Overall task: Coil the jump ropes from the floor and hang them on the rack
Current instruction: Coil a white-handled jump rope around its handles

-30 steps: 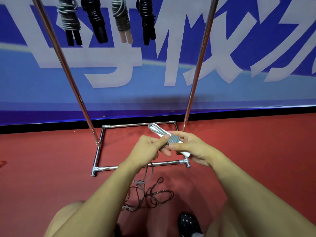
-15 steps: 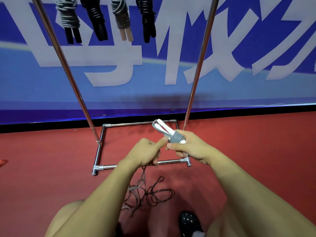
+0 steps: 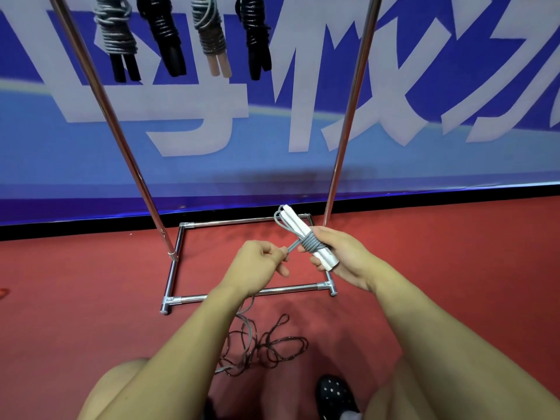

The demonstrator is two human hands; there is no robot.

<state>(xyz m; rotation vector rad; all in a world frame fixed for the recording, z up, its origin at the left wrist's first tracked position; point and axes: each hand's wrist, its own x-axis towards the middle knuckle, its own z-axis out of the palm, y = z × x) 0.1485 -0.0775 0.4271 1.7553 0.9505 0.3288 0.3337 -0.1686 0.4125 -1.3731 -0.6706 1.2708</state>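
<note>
A blue banner (image 3: 272, 131) with large white characters fills the upper frame above the red floor (image 3: 439, 268). The chrome rack (image 3: 248, 294) stands at centre, four coiled ropes (image 3: 116, 34) hanging at upper left. At centre the right hand (image 3: 342, 256) grips the white handles (image 3: 298, 230), fingers curled round them where grey cord (image 3: 309, 244) is wound; the bundle now tilts more steeply toward the upper left than half a second ago. The left hand (image 3: 257, 265) pinches the cord's free run and has drawn away leftward, pulling it taut. A dark loose rope (image 3: 272, 347) lies on the floor at lower centre.
</note>
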